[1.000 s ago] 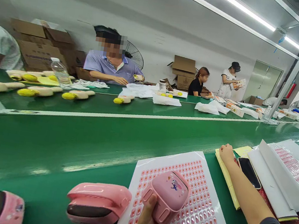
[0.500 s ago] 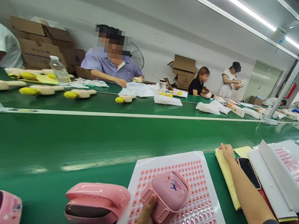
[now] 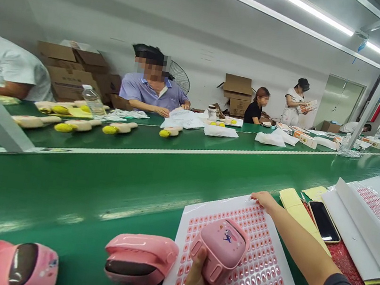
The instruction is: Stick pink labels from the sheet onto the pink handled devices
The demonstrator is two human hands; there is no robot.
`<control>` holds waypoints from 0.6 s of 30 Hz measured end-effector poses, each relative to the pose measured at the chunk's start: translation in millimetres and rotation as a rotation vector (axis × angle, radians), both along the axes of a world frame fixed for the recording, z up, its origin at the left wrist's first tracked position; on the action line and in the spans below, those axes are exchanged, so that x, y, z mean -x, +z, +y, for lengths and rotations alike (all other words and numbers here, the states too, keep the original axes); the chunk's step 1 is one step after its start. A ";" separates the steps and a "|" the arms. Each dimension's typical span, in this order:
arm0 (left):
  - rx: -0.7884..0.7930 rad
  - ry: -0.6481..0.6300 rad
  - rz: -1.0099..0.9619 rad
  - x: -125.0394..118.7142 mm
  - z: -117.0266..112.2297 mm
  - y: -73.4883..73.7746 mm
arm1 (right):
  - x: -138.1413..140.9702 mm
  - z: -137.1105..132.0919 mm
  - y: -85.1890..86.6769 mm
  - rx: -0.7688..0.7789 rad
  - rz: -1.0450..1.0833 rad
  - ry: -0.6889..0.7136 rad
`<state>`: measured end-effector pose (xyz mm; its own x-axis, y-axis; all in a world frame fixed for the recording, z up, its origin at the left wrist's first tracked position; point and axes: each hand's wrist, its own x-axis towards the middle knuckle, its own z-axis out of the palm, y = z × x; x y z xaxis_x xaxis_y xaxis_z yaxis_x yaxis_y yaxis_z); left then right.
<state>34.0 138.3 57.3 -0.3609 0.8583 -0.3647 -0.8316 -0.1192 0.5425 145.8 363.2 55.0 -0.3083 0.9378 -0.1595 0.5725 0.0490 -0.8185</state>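
Note:
My left hand (image 3: 198,282) is closed around a boxy pink plastic device (image 3: 222,245), which has a small cartoon print on its rounded face. It is held above a white sticker sheet (image 3: 259,253) covered with rows of small pink oval stickers with red centres. My right hand (image 3: 264,200) reaches across to the far corner of that sheet, its fingers closed at the edge. Left of the sheet lies a pink device with a dark panel (image 3: 140,260), touching or nearly touching its edge. Another pink device (image 3: 7,264) rests at the lower left, its dark window facing up.
Right of my arm lie folded yellow paper (image 3: 302,216), a phone (image 3: 324,222), and more white sheets (image 3: 359,229) on red bubble wrap (image 3: 353,269). Beyond the green belt (image 3: 116,177), co-workers sit along a line with yellow-tipped items and a plastic bottle (image 3: 93,102). A slanted metal post (image 3: 2,109) stands left.
My right hand has moved left from the yellow paper to the sheet's far corner. My left hand still holds the pink device. The whole view has shifted slightly.

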 end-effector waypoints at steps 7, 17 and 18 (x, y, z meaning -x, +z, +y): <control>-0.016 -0.007 -0.058 -3.3 -1.3 4.5 | 5.5 -16.5 -0.8 -0.158 -0.183 0.030; -0.042 -0.042 -0.061 -1.4 2.9 -3.6 | -7.9 -52.9 19.9 -0.311 -0.200 0.028; -0.065 -0.012 -0.051 -2.8 3.4 -2.7 | -9.4 -61.4 23.1 -0.288 -0.170 0.056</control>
<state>36.8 141.7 54.6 -0.3325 0.8851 -0.3256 -0.8597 -0.1425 0.4905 155.2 301.8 78.0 -0.3521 0.9343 0.0558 0.6896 0.2993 -0.6594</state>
